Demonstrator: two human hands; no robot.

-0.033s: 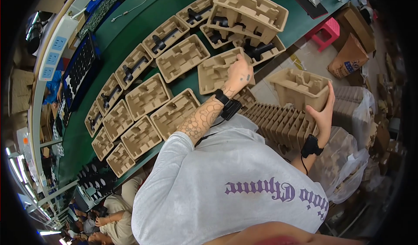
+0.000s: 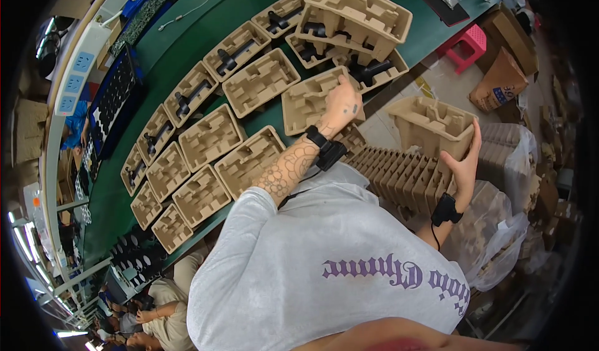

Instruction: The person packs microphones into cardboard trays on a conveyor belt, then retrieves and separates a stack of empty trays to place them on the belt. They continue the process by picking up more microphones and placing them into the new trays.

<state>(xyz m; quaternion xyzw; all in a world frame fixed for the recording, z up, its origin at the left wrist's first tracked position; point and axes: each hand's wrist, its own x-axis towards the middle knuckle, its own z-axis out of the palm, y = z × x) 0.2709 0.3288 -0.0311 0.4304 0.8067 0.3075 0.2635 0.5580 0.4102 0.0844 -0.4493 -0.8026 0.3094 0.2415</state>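
My left hand (image 2: 342, 104) is closed on the right end of a brown moulded-pulp tray (image 2: 302, 104) lying on the green table; its fingertips are partly hidden. My right hand (image 2: 463, 164) grips another pulp tray (image 2: 430, 120) by its right end, thumb on the near side and fingers along the far side. This second tray is off the table to the right, above a row of nested trays (image 2: 399, 170). Just beyond my left hand, a tray holds a black part (image 2: 372, 70). A pulp tray stack (image 2: 355, 14) is perched above the far trays.
Several empty pulp trays (image 2: 212, 139) lie in rows on the green table (image 2: 181, 45), with trays holding black parts (image 2: 234, 58) behind them. On the right are a pink stool (image 2: 468, 46), a brown sack (image 2: 499, 82) and plastic-wrapped trays (image 2: 486, 226). Another person (image 2: 168, 307) sits lower left.
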